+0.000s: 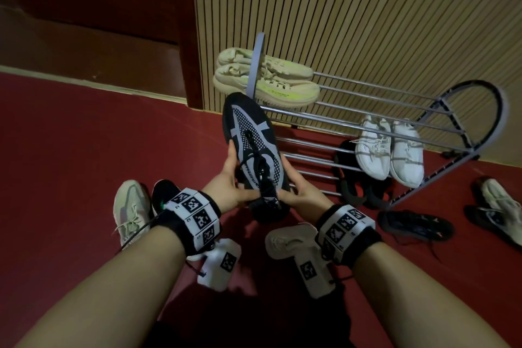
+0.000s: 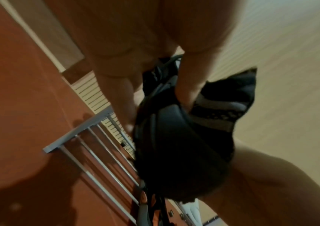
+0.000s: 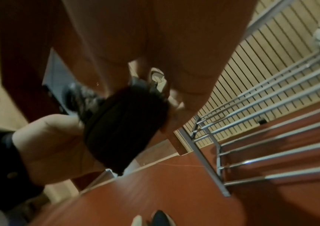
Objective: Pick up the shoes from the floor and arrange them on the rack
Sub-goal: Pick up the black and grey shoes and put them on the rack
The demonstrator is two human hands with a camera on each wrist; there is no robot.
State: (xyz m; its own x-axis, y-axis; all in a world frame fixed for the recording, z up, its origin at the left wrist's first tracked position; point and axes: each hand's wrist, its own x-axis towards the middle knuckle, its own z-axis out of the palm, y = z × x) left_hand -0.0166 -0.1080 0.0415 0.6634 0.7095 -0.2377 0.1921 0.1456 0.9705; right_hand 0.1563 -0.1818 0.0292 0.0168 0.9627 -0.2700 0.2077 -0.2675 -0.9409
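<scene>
A black sneaker with grey stripes is held in the air in front of the metal shoe rack, toe pointing up and away. My left hand grips its left side and my right hand grips its right side near the heel. In the left wrist view my thumb lies over the black sneaker's collar. The right wrist view shows the black sneaker's dark heel between both hands. A beige pair with neon stripes sits on the top shelf, a white pair on a lower shelf.
On the red floor lie a beige shoe and a black shoe at the left, a cream shoe under my right wrist, a black shoe and a pale shoe at the right. Dark shoes sit under the rack. A slatted wall stands behind.
</scene>
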